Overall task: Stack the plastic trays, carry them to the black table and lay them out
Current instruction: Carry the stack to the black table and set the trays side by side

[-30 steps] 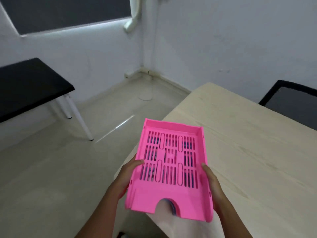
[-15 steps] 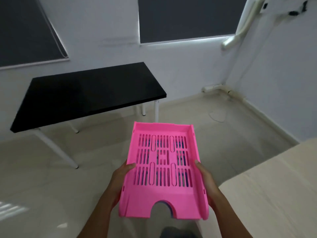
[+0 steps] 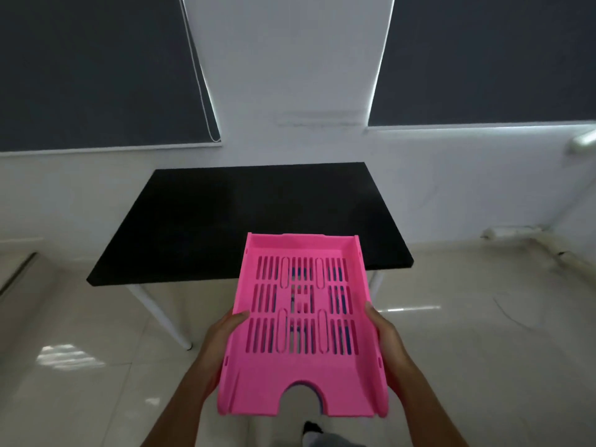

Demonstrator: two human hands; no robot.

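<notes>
A stack of plastic trays (image 3: pixel 303 379), pink on top, is held in front of me above the floor. Blue and purple show through its slots and in the front notch, from at least one tray underneath. My left hand (image 3: pixel 222 337) grips the stack's left side, thumb on the rim. My right hand (image 3: pixel 385 333) grips the right side the same way. The black table (image 3: pixel 209 227) stands straight ahead against the wall, and the stack's far end overlaps its near edge in view.
The table has white legs (image 3: pixel 158 312) on a glossy beige tile floor (image 3: pixel 483 350). Behind it is a white wall with two dark window blinds (image 3: pixel 96 69). A white pipe (image 3: pixel 506 232) runs along the floor at the right wall.
My view has swung left, away from the beige table, and now faces the black table head-on and closer. The tray stack stays held in both hands.
</notes>
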